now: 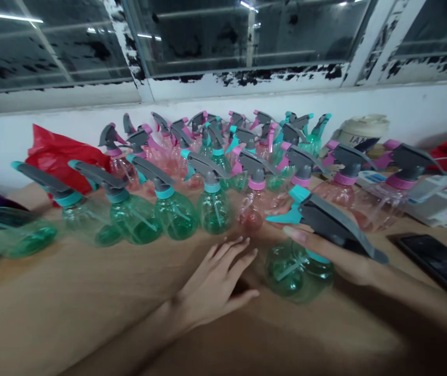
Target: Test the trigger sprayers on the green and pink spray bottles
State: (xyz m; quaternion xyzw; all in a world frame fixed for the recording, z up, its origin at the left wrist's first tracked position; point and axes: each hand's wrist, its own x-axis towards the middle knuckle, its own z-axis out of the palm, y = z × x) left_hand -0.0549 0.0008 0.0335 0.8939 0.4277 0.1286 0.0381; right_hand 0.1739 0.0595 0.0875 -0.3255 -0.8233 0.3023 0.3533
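My right hand (pixel 325 250) is wrapped round the neck of a green spray bottle (pixel 297 269) with a grey and teal trigger head (pixel 333 222), held tilted just above the wooden table (pixel 70 308). Beside that bottle, my left hand (pixel 215 282) rests palm down on the table with its fingers stretched out, holding nothing. Just beyond both hands stand rows of green spray bottles (pixel 172 211) and pink spray bottles (pixel 253 206), all upright with trigger heads fitted.
A red plastic bag (pixel 57 154) lies at the back left against the white wall. At the right are a black phone (pixel 438 263), a white power strip (pixel 438 203) and a beige lidded container (pixel 360 130). Windows run above.
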